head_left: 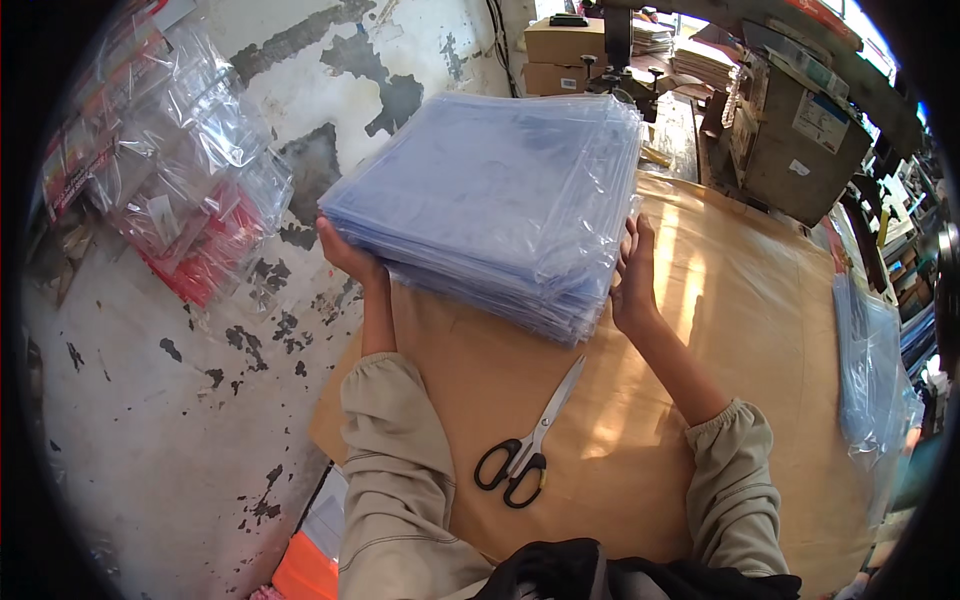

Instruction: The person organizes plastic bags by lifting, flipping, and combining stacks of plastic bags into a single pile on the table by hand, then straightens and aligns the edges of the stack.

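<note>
A thick stack of clear, bluish plastic bags (470, 180) lies between my two hands at the far part of the work surface. My left hand (350, 255) holds its left corner, with the fingers partly hidden under the edge. Against the right side presses my right hand (636, 275), its fingers upright along the layered edges. The stack's near corner looks slightly uneven, with loose film edges sticking out. Close to me, below that corner, a pair of scissors (520, 445) with black handles rests on the brown covering, blades nearly closed and pointing away.
Brown sheeting (760, 400) covers the table. Clear and red plastic packaging (190, 180) hangs at the left by a peeling wall (200, 400). More clear film (870, 370) drapes over the right edge. Cardboard boxes (565, 45) and a metal machine housing (800, 140) stand at the back.
</note>
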`<state>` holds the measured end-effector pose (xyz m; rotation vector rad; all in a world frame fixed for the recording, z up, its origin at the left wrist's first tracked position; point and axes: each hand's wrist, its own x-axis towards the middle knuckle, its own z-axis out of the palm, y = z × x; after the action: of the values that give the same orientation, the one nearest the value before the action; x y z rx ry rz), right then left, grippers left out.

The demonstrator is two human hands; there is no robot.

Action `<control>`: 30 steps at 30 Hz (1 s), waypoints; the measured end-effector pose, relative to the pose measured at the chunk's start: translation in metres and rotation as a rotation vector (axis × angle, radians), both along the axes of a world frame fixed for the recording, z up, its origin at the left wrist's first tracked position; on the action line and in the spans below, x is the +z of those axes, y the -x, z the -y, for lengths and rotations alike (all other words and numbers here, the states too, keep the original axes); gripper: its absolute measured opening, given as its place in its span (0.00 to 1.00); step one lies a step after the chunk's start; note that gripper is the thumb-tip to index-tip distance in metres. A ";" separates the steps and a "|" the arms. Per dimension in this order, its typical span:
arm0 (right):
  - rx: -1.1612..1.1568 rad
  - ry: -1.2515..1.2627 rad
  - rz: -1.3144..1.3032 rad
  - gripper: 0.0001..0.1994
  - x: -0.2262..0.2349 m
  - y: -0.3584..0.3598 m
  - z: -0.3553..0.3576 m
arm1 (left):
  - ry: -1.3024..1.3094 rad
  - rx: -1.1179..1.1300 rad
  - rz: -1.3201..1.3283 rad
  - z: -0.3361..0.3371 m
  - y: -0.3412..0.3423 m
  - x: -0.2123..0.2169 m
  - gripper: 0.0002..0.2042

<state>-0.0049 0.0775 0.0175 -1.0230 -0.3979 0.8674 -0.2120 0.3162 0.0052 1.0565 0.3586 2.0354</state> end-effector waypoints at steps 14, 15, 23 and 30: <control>-0.074 -0.167 0.036 0.33 0.015 0.008 -0.007 | 0.012 0.294 -0.110 0.005 -0.013 0.007 0.19; -0.080 -0.206 0.077 0.37 0.019 0.010 -0.005 | 0.027 0.331 -0.192 0.010 -0.015 0.009 0.18; 0.013 -0.172 0.032 0.36 0.031 -0.001 -0.007 | 0.099 0.469 -0.505 0.025 -0.023 0.023 0.18; -0.030 -0.146 0.063 0.33 0.014 -0.013 0.000 | 0.124 0.453 -0.456 0.022 -0.019 0.024 0.18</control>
<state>0.0082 0.0775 0.0316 -0.9201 -0.4912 0.7693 -0.1932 0.2938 0.0296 1.4582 1.0258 2.0991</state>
